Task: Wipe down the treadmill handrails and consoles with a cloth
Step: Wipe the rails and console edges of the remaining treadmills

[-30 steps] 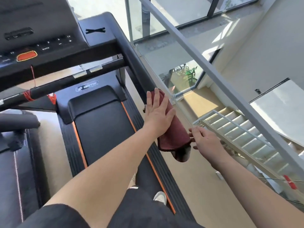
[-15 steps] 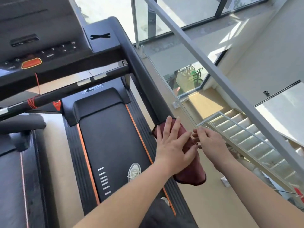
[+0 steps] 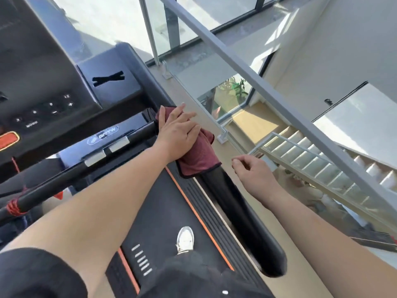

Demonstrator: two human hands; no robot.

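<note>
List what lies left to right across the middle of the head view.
Orange button → silver grip plates → left hand pressing the cloth → right hand → staircase.

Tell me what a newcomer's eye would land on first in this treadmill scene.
The maroon cloth stands out first, draped over the black right handrail near the console, with the left hand pressed flat on it. The right hand hovers just beside the rail, loosely curled and holding nothing. The orange button at the far left edge and a white shoe on the belt also catch the eye.
</note>
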